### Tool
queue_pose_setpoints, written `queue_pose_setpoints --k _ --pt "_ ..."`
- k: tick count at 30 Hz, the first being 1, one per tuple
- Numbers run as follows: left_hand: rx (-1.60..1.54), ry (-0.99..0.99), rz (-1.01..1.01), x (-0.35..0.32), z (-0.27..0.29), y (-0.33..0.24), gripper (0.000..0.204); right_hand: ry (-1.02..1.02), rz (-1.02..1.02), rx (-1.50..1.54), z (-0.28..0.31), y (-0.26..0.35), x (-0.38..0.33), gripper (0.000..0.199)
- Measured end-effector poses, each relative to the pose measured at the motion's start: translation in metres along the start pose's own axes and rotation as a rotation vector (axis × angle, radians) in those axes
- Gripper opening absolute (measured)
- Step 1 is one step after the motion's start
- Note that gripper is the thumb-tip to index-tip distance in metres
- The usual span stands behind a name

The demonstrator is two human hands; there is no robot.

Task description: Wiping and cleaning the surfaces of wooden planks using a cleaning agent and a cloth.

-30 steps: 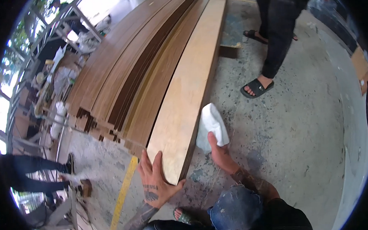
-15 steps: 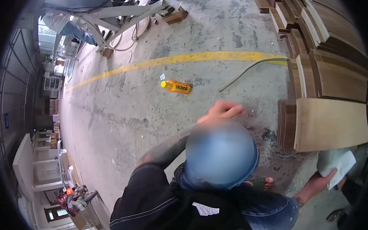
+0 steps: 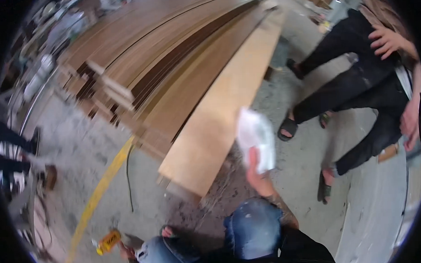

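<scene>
Right hand (image 3: 257, 177): holds white cloth (image 3: 258, 134), at right side of the board (image 3: 215, 131) | left hand (image 3: 127, 251): at the bottle (image 3: 108, 241), left of the board's near end, its grip cannot be told | board: long axis runs away and rightward, right hand nearer

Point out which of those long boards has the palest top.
The rightmost board, nearest the white cloth in the right hand: its top is pale yellowish, while the other boards to its left have darker brown tops.

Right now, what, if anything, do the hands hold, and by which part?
The right hand holds a bunched white cloth by its near end; whether the left hand holds anything cannot be told.
</scene>
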State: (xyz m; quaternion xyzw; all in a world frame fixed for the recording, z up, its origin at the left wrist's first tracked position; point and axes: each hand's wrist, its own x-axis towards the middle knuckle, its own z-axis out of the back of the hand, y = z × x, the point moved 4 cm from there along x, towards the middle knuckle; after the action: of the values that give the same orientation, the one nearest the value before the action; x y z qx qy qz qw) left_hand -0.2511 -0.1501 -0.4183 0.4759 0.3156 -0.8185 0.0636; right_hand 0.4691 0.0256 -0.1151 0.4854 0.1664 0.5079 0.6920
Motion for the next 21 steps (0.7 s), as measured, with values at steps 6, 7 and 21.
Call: queue_pose_setpoints --k 6,7,21 --pt "0.035 0.704 -0.214 -0.234 -0.225 -0.073 0.036 0.296 0.384 -0.254 0.022 0.099 0.02 0.055" --pt "0.093 0.786 -0.492 -0.267 -0.225 -0.116 0.033 0.309 0.452 -0.338 0.005 0.12 0.022 0.057" --pt "0.23 0.683 -0.753 -0.304 -0.206 -0.127 0.032 0.564 0.197 0.13 -0.03 0.1 0.023 0.089"
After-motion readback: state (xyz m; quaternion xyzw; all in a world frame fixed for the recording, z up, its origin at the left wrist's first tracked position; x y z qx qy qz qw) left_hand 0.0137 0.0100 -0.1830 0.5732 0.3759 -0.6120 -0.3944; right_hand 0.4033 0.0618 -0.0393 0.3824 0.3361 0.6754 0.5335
